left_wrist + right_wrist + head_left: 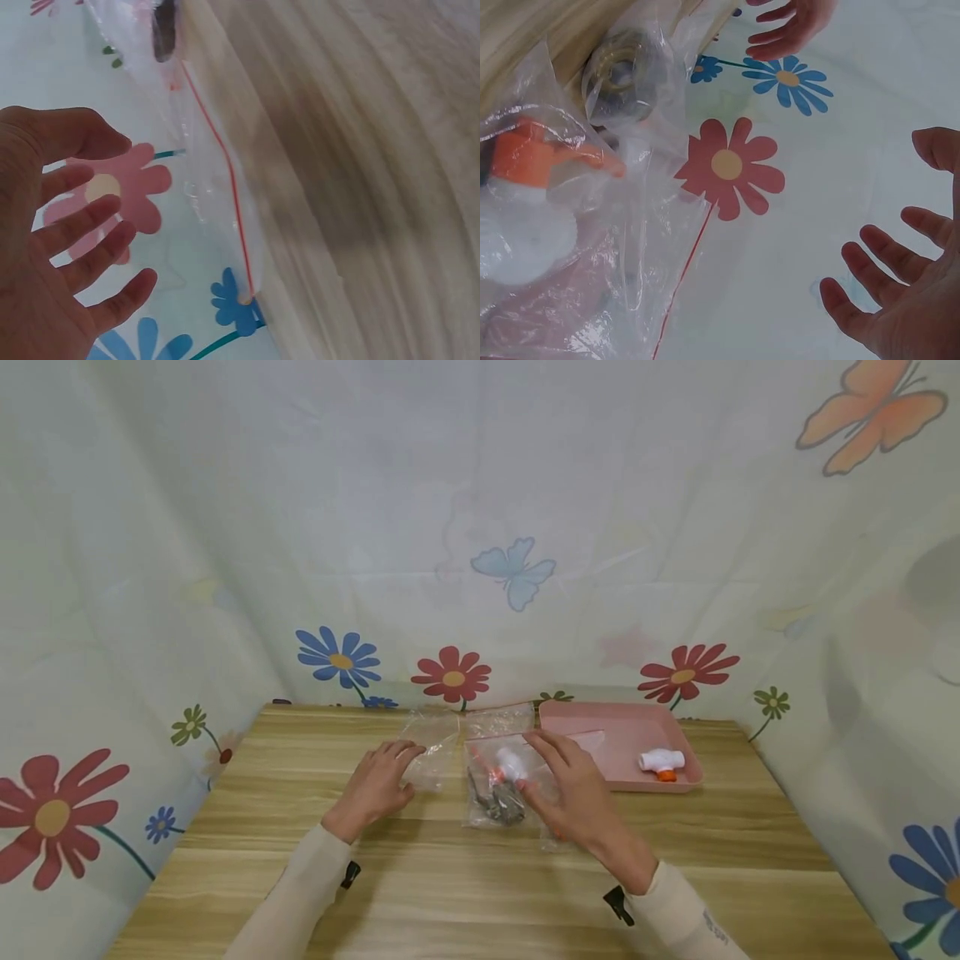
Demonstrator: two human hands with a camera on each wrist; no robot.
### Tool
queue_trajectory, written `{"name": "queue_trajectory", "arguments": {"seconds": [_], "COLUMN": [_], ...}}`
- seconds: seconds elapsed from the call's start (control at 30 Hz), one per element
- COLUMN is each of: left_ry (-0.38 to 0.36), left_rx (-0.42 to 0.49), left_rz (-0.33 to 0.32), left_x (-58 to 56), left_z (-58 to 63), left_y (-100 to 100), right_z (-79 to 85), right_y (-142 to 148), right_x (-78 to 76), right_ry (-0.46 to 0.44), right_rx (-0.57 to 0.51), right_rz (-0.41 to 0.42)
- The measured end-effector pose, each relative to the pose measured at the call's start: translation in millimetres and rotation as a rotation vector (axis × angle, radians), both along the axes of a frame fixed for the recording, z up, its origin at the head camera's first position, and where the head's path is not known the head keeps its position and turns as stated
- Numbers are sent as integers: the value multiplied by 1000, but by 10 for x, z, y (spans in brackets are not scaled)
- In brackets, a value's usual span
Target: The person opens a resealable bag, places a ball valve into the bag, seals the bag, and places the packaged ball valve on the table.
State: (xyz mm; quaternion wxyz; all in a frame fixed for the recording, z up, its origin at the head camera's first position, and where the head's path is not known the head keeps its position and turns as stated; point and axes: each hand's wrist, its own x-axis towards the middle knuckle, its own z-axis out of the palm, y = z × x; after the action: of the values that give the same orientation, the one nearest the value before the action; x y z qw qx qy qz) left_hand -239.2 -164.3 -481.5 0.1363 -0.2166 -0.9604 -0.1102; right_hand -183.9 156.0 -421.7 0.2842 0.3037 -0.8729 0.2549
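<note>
My left hand (375, 787) hovers over the table beside a clear zip bag (431, 747), its fingers loosely spread and nothing in them. In the left wrist view this bag's red zip strip (231, 176) runs past the hand. My right hand (576, 800) is spread over the right side of filled clear zip bags. Through the plastic show a white valve (529, 236) with an orange handle (525, 159) and a dark ring-shaped roll (622, 75). In the head view a dark grey bundle (506, 803) lies in the front bag. The right fingers are relaxed and hold nothing.
A pink tray (588, 714) stands at the back right, partly behind the right hand. In it lies a white valve with an orange handle (662, 762). Another clear bag (501, 718) lies at the table's back edge. A flower-printed curtain (450, 568) surrounds the wood-grain table (465, 902).
</note>
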Motion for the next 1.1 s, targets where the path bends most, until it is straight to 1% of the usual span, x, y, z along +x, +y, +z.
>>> {"name": "queue_trajectory", "arguments": {"seconds": [0.17,0.27,0.43,0.53,0.7,0.8,0.93,1.1], "left_ry": [-50,-54,-71,-69,-32,-48,-75,-24], "left_rx": [-10,-19,-29,-29,-33,-29,-7,31], "left_rz": [23,26,36,43,26,18,28,33], "left_x": [-48,-79,-142,-179,-217,-219,-200,-159], "left_z": [-85,-136,-222,-263,-315,-321,-278,-198], "left_y": [-29,-33,-41,-52,-90,-102,-88,-59], "right_z": [-34,-63,-82,-85,-115,-129,-130,-116], "right_y": [-38,-43,-55,-60,-64,-59,-46,-35], "right_x": [42,70,118,126,122,122,112,95], "right_ry": [19,28,14,21,30,31,43,30], "right_rx": [20,31,42,48,46,47,45,45], "right_rz": [3,10,20,24,35,40,48,48]}}
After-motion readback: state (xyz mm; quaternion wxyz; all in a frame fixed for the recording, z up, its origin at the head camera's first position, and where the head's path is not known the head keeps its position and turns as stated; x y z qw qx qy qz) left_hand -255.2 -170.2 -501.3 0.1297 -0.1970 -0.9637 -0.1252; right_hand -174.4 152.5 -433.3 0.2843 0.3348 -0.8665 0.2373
